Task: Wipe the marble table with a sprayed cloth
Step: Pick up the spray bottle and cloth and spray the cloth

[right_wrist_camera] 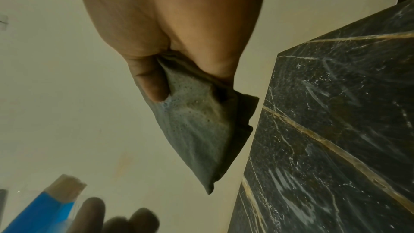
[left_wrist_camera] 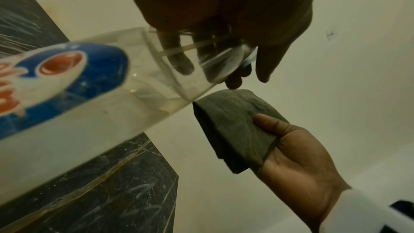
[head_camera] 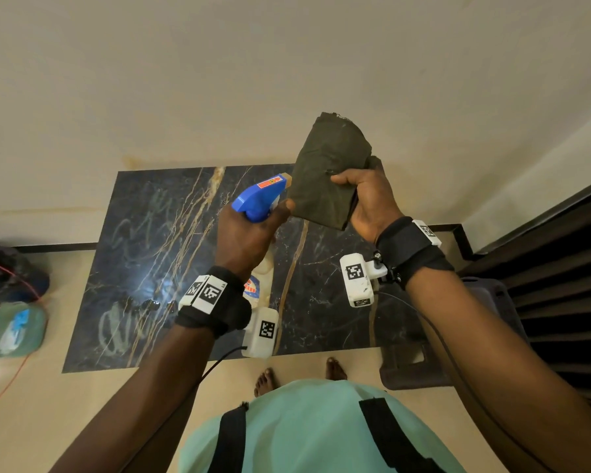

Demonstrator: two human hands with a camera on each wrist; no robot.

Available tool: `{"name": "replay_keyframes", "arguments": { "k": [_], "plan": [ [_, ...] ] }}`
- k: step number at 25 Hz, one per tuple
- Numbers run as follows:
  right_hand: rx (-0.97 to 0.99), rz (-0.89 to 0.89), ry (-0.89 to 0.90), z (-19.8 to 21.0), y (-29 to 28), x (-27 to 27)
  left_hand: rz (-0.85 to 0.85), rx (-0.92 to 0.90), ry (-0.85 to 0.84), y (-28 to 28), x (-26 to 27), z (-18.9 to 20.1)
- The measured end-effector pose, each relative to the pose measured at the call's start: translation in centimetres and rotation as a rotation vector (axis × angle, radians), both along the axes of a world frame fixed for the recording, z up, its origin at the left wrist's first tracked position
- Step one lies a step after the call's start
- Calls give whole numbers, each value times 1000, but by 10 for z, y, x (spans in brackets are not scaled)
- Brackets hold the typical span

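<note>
My right hand holds a folded dark olive cloth upright above the far edge of the dark marble table, thumb on its front face. My left hand grips the neck of a clear spray bottle with a blue trigger head, fingers curled round the trigger. The nozzle points at the cloth from a short distance, and a left fingertip almost touches the cloth's edge. White smears cover the table's left half.
The table stands against a cream wall. A dark plastic stool sits at its right, beside a slatted dark panel. On the floor at left lie a green bag, a dark bundle and a red cord. My bare feet are at the near edge.
</note>
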State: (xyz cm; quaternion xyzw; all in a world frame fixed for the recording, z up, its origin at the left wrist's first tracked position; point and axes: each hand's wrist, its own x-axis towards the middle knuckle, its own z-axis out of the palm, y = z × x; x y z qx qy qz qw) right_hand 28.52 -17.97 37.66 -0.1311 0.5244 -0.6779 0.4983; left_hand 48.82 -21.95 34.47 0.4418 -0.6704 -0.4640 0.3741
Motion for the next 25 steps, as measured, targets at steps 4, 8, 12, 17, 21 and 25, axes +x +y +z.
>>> {"name": "replay_keyframes", "arguments": {
  "k": [4,8,12,17,21,25],
  "plan": [
    [23,19,4,-5,2,0,41,23,18,2,3,-3],
    [1,-2,9,0,4,-3,101,40,17,5,6,-5],
    [2,-13,14,2,5,-3,112,30,7,10,11,-3],
    [-10,-17,12,5,3,-2,80,16,-23,12,15,-5],
    [-16,-14,0,4,-1,-4,47,23,-26,13,17,-8],
    [-21,-15,2,0,-4,-7,-19,23,-44,13,17,-7]
  ]
}}
